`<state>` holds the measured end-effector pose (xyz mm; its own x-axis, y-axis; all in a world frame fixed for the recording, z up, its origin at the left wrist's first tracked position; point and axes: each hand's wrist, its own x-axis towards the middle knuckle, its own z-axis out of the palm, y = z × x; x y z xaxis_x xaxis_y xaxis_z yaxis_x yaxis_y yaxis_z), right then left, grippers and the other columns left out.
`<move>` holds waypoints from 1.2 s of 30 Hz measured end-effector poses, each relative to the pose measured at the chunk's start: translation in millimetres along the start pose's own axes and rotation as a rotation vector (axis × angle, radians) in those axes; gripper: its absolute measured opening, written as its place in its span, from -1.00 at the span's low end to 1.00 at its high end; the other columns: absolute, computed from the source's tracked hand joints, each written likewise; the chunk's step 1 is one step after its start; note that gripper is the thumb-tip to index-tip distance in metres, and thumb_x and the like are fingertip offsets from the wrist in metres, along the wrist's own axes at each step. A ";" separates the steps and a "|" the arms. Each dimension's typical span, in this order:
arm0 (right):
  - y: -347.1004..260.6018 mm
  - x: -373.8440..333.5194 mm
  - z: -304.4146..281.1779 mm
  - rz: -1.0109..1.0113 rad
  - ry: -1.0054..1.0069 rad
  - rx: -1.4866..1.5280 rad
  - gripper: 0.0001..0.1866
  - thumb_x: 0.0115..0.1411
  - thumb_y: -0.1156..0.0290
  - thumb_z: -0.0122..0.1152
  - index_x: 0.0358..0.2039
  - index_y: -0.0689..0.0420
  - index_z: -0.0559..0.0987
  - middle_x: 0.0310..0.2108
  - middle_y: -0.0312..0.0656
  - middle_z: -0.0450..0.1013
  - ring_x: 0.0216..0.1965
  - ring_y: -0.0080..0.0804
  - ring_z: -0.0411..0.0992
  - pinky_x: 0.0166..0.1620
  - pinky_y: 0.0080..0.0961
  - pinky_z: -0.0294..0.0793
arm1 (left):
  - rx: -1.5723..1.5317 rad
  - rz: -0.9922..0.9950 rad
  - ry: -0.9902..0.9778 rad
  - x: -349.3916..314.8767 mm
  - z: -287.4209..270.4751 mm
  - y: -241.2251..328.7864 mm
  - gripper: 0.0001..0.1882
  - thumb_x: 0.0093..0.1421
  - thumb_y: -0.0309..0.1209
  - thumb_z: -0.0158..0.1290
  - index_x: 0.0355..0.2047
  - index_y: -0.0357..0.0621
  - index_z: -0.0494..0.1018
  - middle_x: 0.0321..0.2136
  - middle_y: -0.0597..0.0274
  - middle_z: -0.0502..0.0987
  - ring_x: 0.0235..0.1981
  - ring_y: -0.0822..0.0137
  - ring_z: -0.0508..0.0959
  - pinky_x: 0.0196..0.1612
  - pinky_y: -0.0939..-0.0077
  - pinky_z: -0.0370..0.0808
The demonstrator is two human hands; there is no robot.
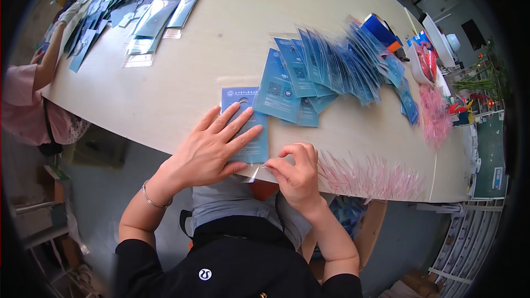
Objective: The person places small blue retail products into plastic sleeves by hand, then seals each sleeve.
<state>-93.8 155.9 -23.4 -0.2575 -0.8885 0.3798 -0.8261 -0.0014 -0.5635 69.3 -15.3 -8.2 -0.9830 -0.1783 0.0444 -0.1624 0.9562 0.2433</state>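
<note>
A blue printed card in a clear plastic sleeve (255, 146) lies at the table's front edge. My left hand (212, 146) rests flat on it with the fingers spread, pressing it to the table. Just right of the sleeve's near end, my right hand (298, 174) is closed in a pinch, thumb against forefinger, at the corner of the clear flap (253, 172). Whether it grips the flap itself or a thin strip on it is too small to tell. Beyond my hands, a fanned row of sleeved blue cards (342, 63) overlaps across the table.
Thin pink-and-white strips (375, 179) lie heaped along the front edge, near a pink shredded bundle (435, 116). Another heap of blue cards (113, 8) and several sleeved ones (154, 19) lie far left, where a person in pink (25, 91) works. An open cardboard box (369, 232) stands below the table.
</note>
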 end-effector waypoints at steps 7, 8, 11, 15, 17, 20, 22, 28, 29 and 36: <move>1.5 -2.7 -2.9 0.096 0.017 -0.016 -0.85 -0.09 0.45 0.47 -0.45 0.03 0.67 -0.36 -0.35 0.43 -0.14 -0.25 0.37 -0.09 -0.29 0.30 | -0.331 0.108 0.122 -28.0 2.6 -14.1 -0.40 0.09 -0.03 0.23 0.10 0.03 0.43 0.27 0.10 0.34 0.31 0.00 0.28 0.36 -0.02 0.15; 1.3 -3.5 -4.2 0.130 0.003 -0.007 -0.85 -0.08 0.45 0.47 -0.44 0.03 0.67 -0.34 -0.35 0.44 -0.12 -0.26 0.37 -0.06 -0.28 0.27 | -0.263 0.114 0.111 -31.8 3.2 -13.8 -0.44 0.05 -0.06 0.27 0.04 0.03 0.46 0.22 0.15 0.39 0.27 0.05 0.34 0.34 -0.02 0.20; -3.5 -2.1 -8.0 0.149 0.014 -0.023 -0.87 -0.06 0.44 0.46 -0.45 0.04 0.68 -0.33 -0.34 0.45 -0.10 -0.26 0.37 -0.02 -0.27 0.25 | -0.170 0.104 0.159 -33.6 9.4 -6.8 -0.51 -0.01 -0.14 0.33 -0.08 0.03 0.50 0.14 0.23 0.48 0.21 0.12 0.42 0.30 0.00 0.27; -7.4 -10.5 -6.4 0.217 0.039 -0.010 -0.90 -0.03 0.43 0.44 -0.45 0.05 0.67 -0.31 -0.33 0.45 -0.08 -0.25 0.36 0.02 -0.26 0.22 | -0.220 0.103 0.344 -32.6 20.3 1.7 -0.70 0.00 -0.28 0.32 -0.27 0.00 0.52 -0.01 0.29 0.56 0.10 0.23 0.50 0.26 0.11 0.32; -10.6 -13.9 -5.3 0.244 0.078 -0.019 -0.90 -0.01 0.43 0.43 -0.46 0.07 0.65 -0.28 -0.32 0.45 -0.06 -0.25 0.35 0.04 -0.27 0.20 | -0.221 0.103 0.360 -35.9 25.0 0.8 -0.73 -0.02 -0.30 0.34 -0.33 -0.02 0.51 -0.01 0.28 0.58 0.09 0.21 0.51 0.26 0.09 0.32; -12.1 -15.4 -4.1 0.295 0.069 -0.029 -0.91 0.02 0.42 0.41 -0.46 0.07 0.63 -0.24 -0.31 0.42 -0.04 -0.24 0.32 0.05 -0.26 0.18 | -0.233 0.067 0.387 -36.9 26.3 4.2 -0.76 -0.02 -0.35 0.34 -0.41 -0.07 0.48 -0.01 0.24 0.57 0.07 0.17 0.52 0.24 0.06 0.32; -13.8 -14.4 -4.8 0.308 0.052 -0.042 -0.91 0.04 0.42 0.39 -0.45 0.07 0.62 -0.23 -0.30 0.40 -0.04 -0.23 0.30 0.05 -0.23 0.18 | -0.245 0.034 0.395 -35.0 25.3 9.7 -0.77 0.00 -0.36 0.32 -0.44 -0.10 0.46 -0.01 0.21 0.56 0.07 0.17 0.51 0.22 0.06 0.32; -18.0 -12.3 -4.5 0.355 -0.001 -0.085 -0.92 0.12 0.41 0.32 -0.41 0.09 0.59 -0.20 -0.21 0.35 -0.03 -0.14 0.24 0.05 -0.16 0.17 | -0.255 -0.145 0.335 -28.5 15.5 23.7 -0.83 0.07 -0.45 0.23 -0.45 -0.17 0.43 -0.03 0.06 0.43 0.07 0.06 0.42 0.19 0.08 0.26; -19.0 -11.7 -4.1 0.359 -0.005 -0.108 -0.92 0.12 0.41 0.31 -0.41 0.10 0.58 -0.20 -0.19 0.35 -0.02 -0.12 0.23 0.05 -0.14 0.17 | -0.260 -0.160 0.334 -28.1 14.8 24.8 -0.84 0.06 -0.46 0.23 -0.45 -0.17 0.43 -0.03 0.05 0.43 0.06 0.05 0.41 0.18 0.09 0.25; -24.0 -4.0 -3.5 0.365 -0.015 -0.166 -0.89 0.09 0.43 0.32 -0.43 0.14 0.55 -0.18 -0.13 0.35 -0.02 -0.09 0.23 0.05 -0.12 0.20 | -0.243 -0.254 0.346 -25.2 13.6 32.9 -0.87 0.05 -0.52 0.19 -0.47 -0.18 0.42 -0.03 0.04 0.42 0.08 -0.01 0.39 0.15 0.11 0.25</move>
<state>-74.6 161.1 -8.8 -0.5425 -0.8237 0.1648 -0.7518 0.3886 -0.5326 87.6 23.8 -14.5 -0.8220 -0.5048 0.2636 -0.3282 0.7982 0.5052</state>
